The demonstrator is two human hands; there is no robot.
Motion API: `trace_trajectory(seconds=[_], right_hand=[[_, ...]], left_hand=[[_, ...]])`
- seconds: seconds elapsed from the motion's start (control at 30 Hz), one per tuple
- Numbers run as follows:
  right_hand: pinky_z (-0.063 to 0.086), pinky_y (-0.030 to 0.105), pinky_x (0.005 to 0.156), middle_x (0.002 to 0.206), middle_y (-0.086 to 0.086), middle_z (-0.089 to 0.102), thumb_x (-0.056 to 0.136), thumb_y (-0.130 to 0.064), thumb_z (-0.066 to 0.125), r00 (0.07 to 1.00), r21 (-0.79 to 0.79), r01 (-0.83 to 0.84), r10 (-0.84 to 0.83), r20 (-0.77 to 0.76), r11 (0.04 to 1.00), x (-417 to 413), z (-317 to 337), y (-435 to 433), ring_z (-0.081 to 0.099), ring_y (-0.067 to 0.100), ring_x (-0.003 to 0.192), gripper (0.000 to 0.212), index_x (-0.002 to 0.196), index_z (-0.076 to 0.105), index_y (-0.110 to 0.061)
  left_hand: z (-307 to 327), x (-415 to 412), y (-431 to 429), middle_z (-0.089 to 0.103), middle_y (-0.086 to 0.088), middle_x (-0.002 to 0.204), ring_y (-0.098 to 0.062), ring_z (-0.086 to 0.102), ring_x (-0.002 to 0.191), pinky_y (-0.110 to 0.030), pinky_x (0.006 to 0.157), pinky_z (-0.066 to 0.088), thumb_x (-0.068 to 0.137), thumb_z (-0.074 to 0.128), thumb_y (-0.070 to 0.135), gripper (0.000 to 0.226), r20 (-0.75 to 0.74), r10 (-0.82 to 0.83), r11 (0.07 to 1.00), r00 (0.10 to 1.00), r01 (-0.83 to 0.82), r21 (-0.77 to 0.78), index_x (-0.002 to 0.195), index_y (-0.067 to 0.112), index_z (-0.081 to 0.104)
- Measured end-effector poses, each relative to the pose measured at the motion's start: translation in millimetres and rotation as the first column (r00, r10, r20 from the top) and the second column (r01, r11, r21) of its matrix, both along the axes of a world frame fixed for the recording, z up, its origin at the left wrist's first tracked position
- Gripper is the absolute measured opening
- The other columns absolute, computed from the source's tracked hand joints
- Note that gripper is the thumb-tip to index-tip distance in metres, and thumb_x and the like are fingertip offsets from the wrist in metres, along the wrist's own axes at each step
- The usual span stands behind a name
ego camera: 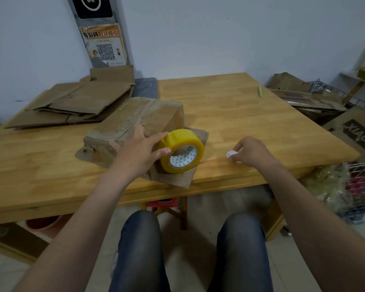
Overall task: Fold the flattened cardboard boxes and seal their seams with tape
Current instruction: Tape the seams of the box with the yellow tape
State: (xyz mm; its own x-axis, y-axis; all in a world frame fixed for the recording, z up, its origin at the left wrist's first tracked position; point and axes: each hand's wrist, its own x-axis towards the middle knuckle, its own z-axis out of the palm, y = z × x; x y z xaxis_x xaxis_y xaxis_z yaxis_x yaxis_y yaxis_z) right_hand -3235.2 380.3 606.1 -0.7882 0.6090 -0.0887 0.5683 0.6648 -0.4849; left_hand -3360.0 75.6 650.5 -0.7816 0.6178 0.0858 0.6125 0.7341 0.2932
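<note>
A folded cardboard box (135, 121) lies on the wooden table (240, 114), its top covered with shiny clear tape and a flap spread at the near edge. A yellow tape roll (181, 151) stands on edge on that flap. My left hand (141, 150) grips the roll, thumb and fingers on its left side, resting against the box. My right hand (251, 150) rests on the table to the right, fingers pinched on a small white object (231, 154). A stack of flattened cardboard boxes (76, 104) lies at the table's far left.
A green pen (260, 91) lies near the table's far right edge. More cardboard and wire baskets (316, 95) stand beyond the right side, with a printed carton (360, 135) below them. A grey panel with a QR poster (104, 47) leans on the wall.
</note>
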Motion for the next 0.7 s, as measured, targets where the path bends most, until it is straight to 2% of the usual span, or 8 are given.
trace_trajectory(seconds=[0.1, 0.2, 0.3, 0.4, 0.5, 0.6, 0.7], right_hand=[[0.042, 0.031, 0.070, 0.090, 0.001, 0.069, 0.082, -0.037, 0.084, 0.989, -0.029, 0.005, -0.009, -0.145, 1.000, -3, 15, -12, 0.062, 0.020, 0.087, 0.025, 0.090, 0.074, -0.016], [0.045, 0.035, 0.058, 0.074, 0.001, 0.065, 0.087, -0.042, 0.078, 0.955, -0.120, -0.036, -0.002, -0.298, 0.992, -7, 36, -30, 0.062, 0.021, 0.065, 0.029, 0.086, 0.066, -0.016], [0.054, 0.039, 0.053, 0.073, 0.006, 0.064, 0.094, -0.037, 0.071, 0.884, -0.281, -0.110, -0.035, -0.466, 0.953, -11, 52, -51, 0.059, 0.021, 0.052, 0.029, 0.095, 0.056, -0.012], [0.051, 0.033, 0.044, 0.071, 0.010, 0.058, 0.100, -0.023, 0.063, 0.788, -0.423, -0.187, -0.121, -0.604, 0.887, -24, 66, -66, 0.052, 0.017, 0.046, 0.024, 0.114, 0.046, -0.013], [0.053, 0.034, 0.047, 0.071, 0.010, 0.057, 0.104, -0.020, 0.056, 0.775, -0.404, -0.282, -0.041, -0.630, 0.870, -50, 83, -80, 0.052, 0.017, 0.047, 0.029, 0.132, 0.050, -0.019], [0.051, 0.032, 0.045, 0.072, 0.009, 0.060, 0.104, -0.017, 0.054, 0.764, -0.353, -0.362, 0.058, -0.643, 0.863, -80, 101, -100, 0.053, 0.017, 0.044, 0.019, 0.123, 0.059, -0.016], [0.046, 0.027, 0.042, 0.079, 0.007, 0.066, 0.104, -0.019, 0.053, 0.781, -0.313, -0.401, 0.142, -0.608, 0.861, -100, 105, -123, 0.057, 0.015, 0.044, 0.015, 0.119, 0.052, -0.022]], left_hand=[[1, 5, 1, 0.031, 0.003, 0.128, -0.027, 0.050, 0.122, -0.083, 0.109, 0.005, 0.095, 0.046, 0.069, 0.056, -0.027, 0.014, 1.000, 1.000, -0.014, 0.003, 0.148, 0.056, 0.036], [3, 8, 1, 0.032, 0.003, 0.128, -0.027, 0.051, 0.122, -0.083, 0.110, 0.001, 0.091, 0.058, 0.066, 0.062, -0.031, 0.020, 1.000, 0.999, -0.021, -0.003, 0.148, 0.056, 0.036], [3, 9, 1, 0.033, 0.003, 0.131, -0.027, 0.050, 0.126, -0.083, 0.110, 0.000, 0.091, 0.062, 0.062, 0.062, -0.042, 0.019, 1.000, 0.999, -0.019, -0.004, 0.148, 0.055, 0.037], [0, 10, -1, 0.033, 0.002, 0.135, -0.027, 0.047, 0.130, -0.083, 0.110, 0.000, 0.093, 0.059, 0.062, 0.060, -0.061, 0.017, 1.000, 0.998, -0.018, -0.002, 0.147, 0.056, 0.035], [-2, 12, -5, 0.033, 0.003, 0.139, -0.026, 0.045, 0.133, -0.083, 0.110, 0.001, 0.093, 0.060, 0.060, 0.060, -0.079, 0.001, 1.000, 0.997, -0.001, 0.000, 0.147, 0.057, 0.034], [-4, 14, -12, 0.034, 0.004, 0.142, -0.023, 0.041, 0.139, -0.082, 0.112, 0.004, 0.092, 0.062, 0.059, 0.064, -0.110, -0.022, 1.000, 0.994, 0.022, 0.002, 0.149, 0.055, 0.032], [-6, 13, -19, 0.034, 0.003, 0.142, -0.021, 0.041, 0.140, -0.079, 0.113, 0.010, 0.091, 0.063, 0.060, 0.066, -0.148, -0.056, 0.998, 0.987, 0.055, -0.009, 0.149, 0.054, 0.032]])
